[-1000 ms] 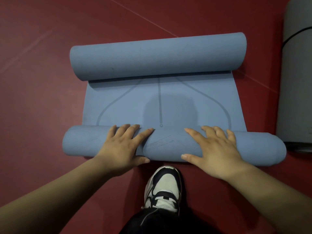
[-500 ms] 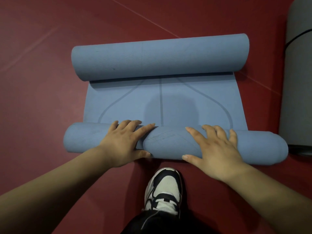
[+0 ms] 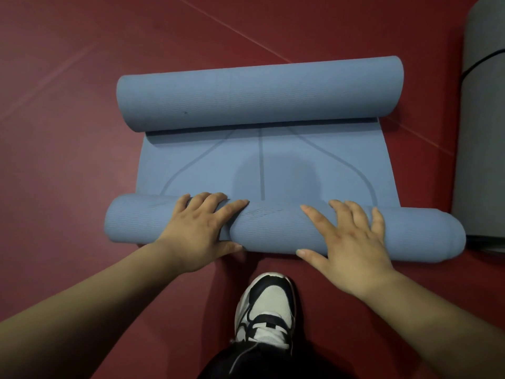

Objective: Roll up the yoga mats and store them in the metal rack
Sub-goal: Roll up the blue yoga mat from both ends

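My left hand (image 3: 196, 228) and right hand (image 3: 352, 242) press flat, fingers spread, gripping nothing, on the near roll (image 3: 273, 231) of the blue yoga mat (image 3: 213, 165). Between my 2 palms the roll looks stepped, so I'd push evenly toward the far roll (image 3: 259, 94) ahead of my hands.

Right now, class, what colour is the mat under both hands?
The mat is blue; the head view shows it.

Your white mesh sneaker with black trim (image 3: 266, 305) stands flat on the dark red matte floor (image 3: 68, 160). A black trouser cuff (image 3: 246, 365) covers its heel end, touching the laces. Well ahead of its toe, a thin pale line (image 3: 232, 30) crosses the floor diagonally.
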A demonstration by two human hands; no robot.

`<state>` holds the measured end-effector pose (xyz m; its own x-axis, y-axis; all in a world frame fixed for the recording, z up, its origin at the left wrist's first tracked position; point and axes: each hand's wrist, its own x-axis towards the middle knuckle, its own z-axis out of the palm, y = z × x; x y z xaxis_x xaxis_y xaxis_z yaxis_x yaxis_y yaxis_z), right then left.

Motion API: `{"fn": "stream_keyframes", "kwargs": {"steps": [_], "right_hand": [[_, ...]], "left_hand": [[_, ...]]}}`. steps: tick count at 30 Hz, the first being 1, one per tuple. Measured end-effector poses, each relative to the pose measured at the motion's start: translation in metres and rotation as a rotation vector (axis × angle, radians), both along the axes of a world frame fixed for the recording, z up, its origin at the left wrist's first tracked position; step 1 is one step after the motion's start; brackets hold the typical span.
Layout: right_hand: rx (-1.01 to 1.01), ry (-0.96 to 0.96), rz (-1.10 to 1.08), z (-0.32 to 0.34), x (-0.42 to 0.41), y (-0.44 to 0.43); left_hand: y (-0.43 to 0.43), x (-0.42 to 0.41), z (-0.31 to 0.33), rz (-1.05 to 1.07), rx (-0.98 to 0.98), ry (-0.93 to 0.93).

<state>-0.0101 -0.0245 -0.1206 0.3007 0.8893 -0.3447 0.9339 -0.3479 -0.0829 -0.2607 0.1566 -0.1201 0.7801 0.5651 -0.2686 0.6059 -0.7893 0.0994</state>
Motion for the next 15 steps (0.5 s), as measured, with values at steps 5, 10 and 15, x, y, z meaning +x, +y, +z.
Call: {"fn": "stream_keyframes", "kwargs": {"steps": [5, 10, 15], "right_hand": [[-0.044, 0.021, -0.003, 0.008, 0.007, 0.009], [-0.078, 0.049, 0.007, 0.014, 0.013, 0.017], [0.004, -0.018, 0.000, 0.004, 0.005, 0.008]], "left_hand": [[-0.009, -0.003, -0.001, -0.007, 0.079, -0.037], [-0.009, -0.004, -0.005, -0.009, 0.099, -0.032], [0.007, 0.002, -0.002, -0.019, 0.051, -0.023]]}}
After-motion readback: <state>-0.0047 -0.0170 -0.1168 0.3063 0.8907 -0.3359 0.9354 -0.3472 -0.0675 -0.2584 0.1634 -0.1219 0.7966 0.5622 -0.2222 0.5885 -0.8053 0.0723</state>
